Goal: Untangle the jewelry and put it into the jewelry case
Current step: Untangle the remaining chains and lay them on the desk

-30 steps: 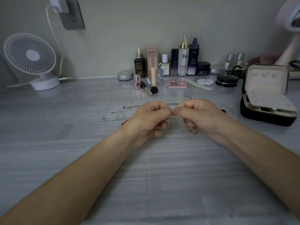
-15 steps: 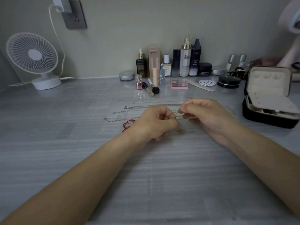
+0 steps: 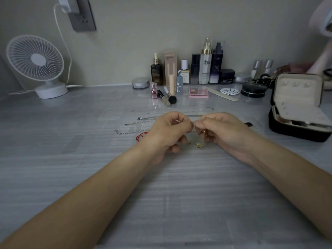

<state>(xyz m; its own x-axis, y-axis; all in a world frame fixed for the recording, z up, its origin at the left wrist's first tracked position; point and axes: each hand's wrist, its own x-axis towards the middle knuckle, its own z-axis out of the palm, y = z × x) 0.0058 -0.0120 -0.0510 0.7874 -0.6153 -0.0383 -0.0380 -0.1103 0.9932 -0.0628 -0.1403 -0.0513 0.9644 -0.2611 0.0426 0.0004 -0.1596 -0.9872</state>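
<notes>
Your gold pendant point(image 3: 199, 145) shows just below both hands. Your left hand point(image 3: 168, 132) and right hand point(image 3: 221, 130) each pinch a fine chain point(image 3: 192, 122) with curled fingertips. Silver chains point(image 3: 133, 123) lie beyond your left hand. The open jewelry case point(image 3: 296, 112) sits well right of your right hand.

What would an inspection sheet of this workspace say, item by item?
Surface: grey striped tabletop.
Job's things: fine chain pinched between both hands; gold charm just below them; silver chains and red cord lying by the left hand; jewelry case open, far right.
Clutter: cosmetic bottles along the wall; makeup brush, pink palette, nail file and black compact before them.
Hands: left hand and right hand meet at the fingertips, both pinching the fine chain.
Cables: white cable from wall plug down to the fan's base.
Surroundings: white fan far left; beige wall.
</notes>
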